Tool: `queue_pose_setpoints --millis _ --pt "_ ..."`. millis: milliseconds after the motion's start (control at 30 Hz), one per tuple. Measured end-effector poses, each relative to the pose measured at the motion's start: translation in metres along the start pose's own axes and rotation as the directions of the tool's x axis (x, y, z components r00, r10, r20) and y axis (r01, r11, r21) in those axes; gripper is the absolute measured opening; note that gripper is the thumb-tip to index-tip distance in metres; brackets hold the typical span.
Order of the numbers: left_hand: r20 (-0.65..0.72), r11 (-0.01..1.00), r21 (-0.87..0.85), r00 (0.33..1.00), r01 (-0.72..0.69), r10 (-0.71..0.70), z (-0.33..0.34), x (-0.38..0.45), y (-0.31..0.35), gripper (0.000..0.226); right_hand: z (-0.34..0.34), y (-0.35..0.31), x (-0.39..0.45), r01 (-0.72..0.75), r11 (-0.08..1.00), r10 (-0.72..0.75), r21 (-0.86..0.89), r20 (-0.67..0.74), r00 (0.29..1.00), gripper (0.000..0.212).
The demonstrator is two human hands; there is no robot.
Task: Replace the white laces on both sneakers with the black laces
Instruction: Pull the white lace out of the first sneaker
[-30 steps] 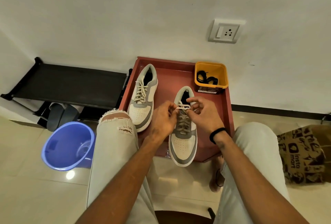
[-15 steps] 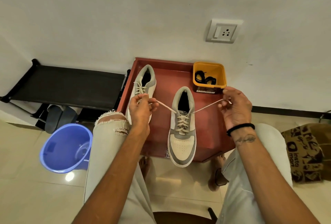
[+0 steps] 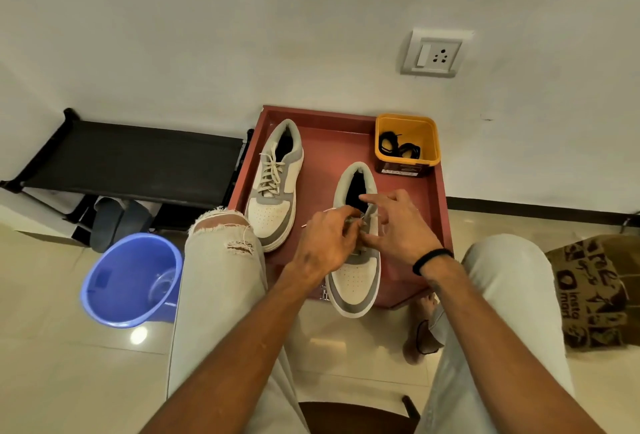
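Note:
Two white and grey sneakers lie on a red tray [image 3: 438, 225]. The left sneaker [image 3: 275, 184] keeps its white laces tied. The right sneaker [image 3: 356, 281] points its toe over the tray's front edge. Both of my hands meet over its lacing. My left hand [image 3: 325, 246] pinches the white lace [image 3: 367, 217] near the upper eyelets, and a loose lace end sticks out to its left. My right hand [image 3: 398, 225] pinches the lace from the right side. Black laces [image 3: 398, 147] lie coiled in a yellow tub [image 3: 427, 156] at the tray's back right corner.
A blue bucket [image 3: 114, 298] stands on the floor at the left, beside a black low rack [image 3: 138, 159] with slippers under it. A brown printed bag [image 3: 595, 291] sits at the right. My knees flank the tray. A wall socket [image 3: 434, 54] is above.
Half a second ago my hands were spread wide, pulling the two lace ends taut to either side. Now both hands have come back together over the right sneaker's eyelets.

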State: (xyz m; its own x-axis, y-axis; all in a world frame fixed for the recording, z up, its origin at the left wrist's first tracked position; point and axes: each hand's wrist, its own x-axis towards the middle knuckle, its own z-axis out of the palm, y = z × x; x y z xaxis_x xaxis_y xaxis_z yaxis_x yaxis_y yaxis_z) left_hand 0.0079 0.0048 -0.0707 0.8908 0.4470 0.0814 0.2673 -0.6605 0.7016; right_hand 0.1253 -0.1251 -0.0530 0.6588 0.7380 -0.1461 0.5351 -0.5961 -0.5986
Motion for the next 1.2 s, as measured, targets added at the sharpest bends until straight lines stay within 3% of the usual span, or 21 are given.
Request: queue_pose_setpoints --millis 267,467,567,633,667,733,767,800,867,933,967,1200 --pt "0.002 0.99 -0.086 0.994 0.112 -0.112 -0.001 0.006 -0.001 0.013 0.007 0.004 0.001 0.032 0.999 -0.032 -0.017 -0.035 0.999 0.066" --pt "0.03 0.998 -0.017 0.998 0.053 -0.052 0.003 0.005 -0.001 0.017 0.005 0.002 0.0 0.041 0.997 -0.046 -0.061 -0.071 0.996 0.056" --pt "0.002 0.989 -0.099 0.994 0.108 -0.108 0.004 0.01 0.003 0.011 0.002 0.002 -0.002 0.021 0.992 -0.032 -0.126 -0.092 0.995 0.055" --pt "0.006 0.927 -0.289 0.968 0.24 -0.249 0.004 0.013 0.004 0.014 -0.002 0.003 -0.005 0.004 0.987 -0.02 -0.163 -0.097 0.995 0.055" --pt "0.057 0.847 -0.414 0.938 0.335 -0.343 0.003 0.013 0.003 0.016 -0.003 0.004 -0.008 0.0 0.985 -0.018 -0.171 -0.101 0.995 0.055" --pt "0.236 0.652 -0.582 0.868 0.486 -0.436 -0.004 0.008 0.003 0.017 -0.005 0.006 -0.012 -0.005 0.984 -0.017 -0.18 -0.118 0.993 0.053" --pt "0.319 0.602 -0.597 0.845 0.531 -0.43 -0.008 0.004 0.003 0.019 -0.005 0.006 -0.015 -0.005 0.983 -0.017 -0.184 -0.122 0.992 0.052" --pt "0.371 0.602 -0.574 0.832 0.555 -0.413 -0.01 0.001 0.002 0.022 -0.005 0.006 -0.016 -0.006 0.982 -0.018 -0.191 -0.121 0.992 0.052" --pt "0.361 0.756 -0.421 0.857 0.502 -0.368 -0.013 -0.004 -0.001 0.028 -0.003 0.004 -0.019 -0.004 0.98 -0.02 -0.199 -0.115 0.993 0.051" --pt "0.242 0.927 -0.145 0.921 0.345 -0.305 -0.013 -0.008 -0.002 0.031 -0.001 0.002 -0.022 0.011 0.984 -0.031 -0.175 -0.109 0.994 0.048" --pt "0.178 0.96 -0.045 0.947 0.278 -0.266 -0.013 -0.01 -0.002 0.033 0.001 0.001 -0.023 0.018 0.986 -0.036 -0.164 -0.104 0.994 0.048" --pt "-0.018 0.999 0.028 1.0 0.024 -0.024 -0.009 -0.01 -0.005 0.028 0.004 -0.003 -0.022 0.011 0.989 -0.025 -0.146 -0.093 0.995 0.053"
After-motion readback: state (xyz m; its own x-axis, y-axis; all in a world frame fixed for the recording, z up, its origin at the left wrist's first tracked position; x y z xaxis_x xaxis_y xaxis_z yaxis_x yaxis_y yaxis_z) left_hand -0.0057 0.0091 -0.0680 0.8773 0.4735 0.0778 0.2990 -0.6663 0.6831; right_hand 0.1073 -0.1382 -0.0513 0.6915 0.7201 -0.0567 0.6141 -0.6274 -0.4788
